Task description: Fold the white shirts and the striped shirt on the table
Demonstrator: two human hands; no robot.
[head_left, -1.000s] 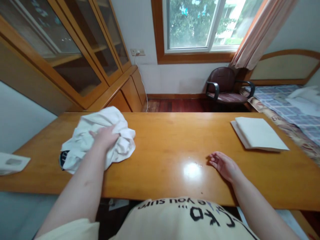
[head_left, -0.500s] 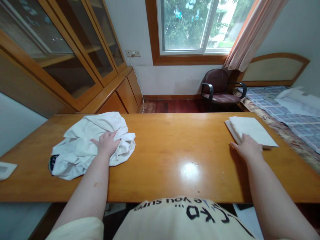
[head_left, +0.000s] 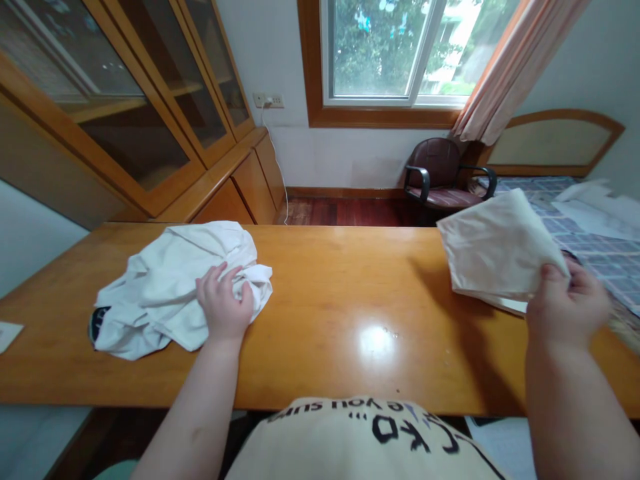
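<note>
A crumpled white garment [head_left: 170,290] lies on the left part of the wooden table [head_left: 340,313]. My left hand [head_left: 223,305] rests on its right edge with the fingers curled into the cloth. My right hand [head_left: 567,307] is raised over the table's right end and pinches a corner of a folded cream cloth [head_left: 495,250], which hangs lifted above the tabletop. Under it, a thin strip of another white sheet [head_left: 513,305] shows on the table.
A glass-door wooden cabinet [head_left: 125,113] runs along the left wall. A dark office chair [head_left: 440,177] stands under the window, and a bed with a checked cover [head_left: 595,233] lies at right. A white paper corner [head_left: 7,332] sits at the table's far left edge.
My right hand went from the middle of the table to the folded cloth at right and lifted it. My left hand slid toward the near right edge of the crumpled garment.
</note>
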